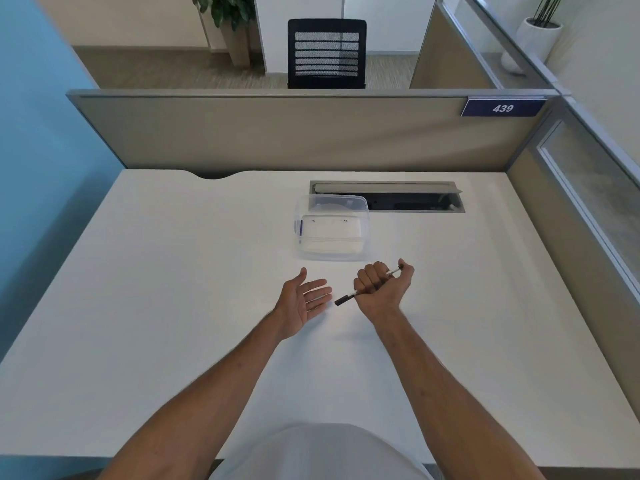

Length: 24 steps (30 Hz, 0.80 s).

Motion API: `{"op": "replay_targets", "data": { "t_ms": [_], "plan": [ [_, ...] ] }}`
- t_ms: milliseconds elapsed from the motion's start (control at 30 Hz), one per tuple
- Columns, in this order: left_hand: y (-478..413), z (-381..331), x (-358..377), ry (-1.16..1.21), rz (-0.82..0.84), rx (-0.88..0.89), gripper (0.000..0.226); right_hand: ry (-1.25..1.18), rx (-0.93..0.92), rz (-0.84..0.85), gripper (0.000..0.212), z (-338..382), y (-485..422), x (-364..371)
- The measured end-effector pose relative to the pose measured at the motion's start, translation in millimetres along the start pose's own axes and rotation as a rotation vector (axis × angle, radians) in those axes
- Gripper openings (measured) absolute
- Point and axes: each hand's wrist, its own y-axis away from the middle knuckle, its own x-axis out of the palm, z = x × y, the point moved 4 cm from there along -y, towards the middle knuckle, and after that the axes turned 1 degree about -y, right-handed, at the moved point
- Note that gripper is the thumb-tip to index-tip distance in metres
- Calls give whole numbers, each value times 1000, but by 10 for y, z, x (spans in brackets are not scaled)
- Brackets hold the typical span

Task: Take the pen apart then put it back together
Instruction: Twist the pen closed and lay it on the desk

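My right hand is closed in a fist around a slim pen above the white desk. The pen's black end sticks out to the lower left of the fist, and its silvery end shows by the thumb at the upper right. The middle of the pen is hidden by my fingers. My left hand hovers just left of the pen's black end, palm up, fingers spread, holding nothing. A small gap separates it from the pen.
A clear plastic container stands on the desk just beyond my hands. Behind it is an open cable tray slot in the desk. Beige partition walls close off the back and right.
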Motion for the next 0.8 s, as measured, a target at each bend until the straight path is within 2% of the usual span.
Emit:
{"op": "replay_targets", "data": {
  "t_ms": [167, 267, 400, 533, 667, 800],
  "plan": [
    [2, 56, 70, -176, 110, -66, 58, 36, 5, 34, 79, -1, 39, 16],
    [6, 82, 111, -280, 158, -87, 51, 47, -1, 21, 80, -3, 29, 0],
    [-27, 38, 124, -318, 71, 14, 42, 117, -18, 0, 73, -8, 11, -21],
    [-38, -43, 51, -272, -19, 86, 38, 381, -63, -89, 67, 27, -33, -101],
    [-17, -109, -54, -274, -81, 121, 38, 689, -223, -203, 36, 142, -13, -143],
    [-29, -148, -135, -305, -115, 143, 38, 1085, -354, -95, 25, 229, 24, -139]
  ]
}}
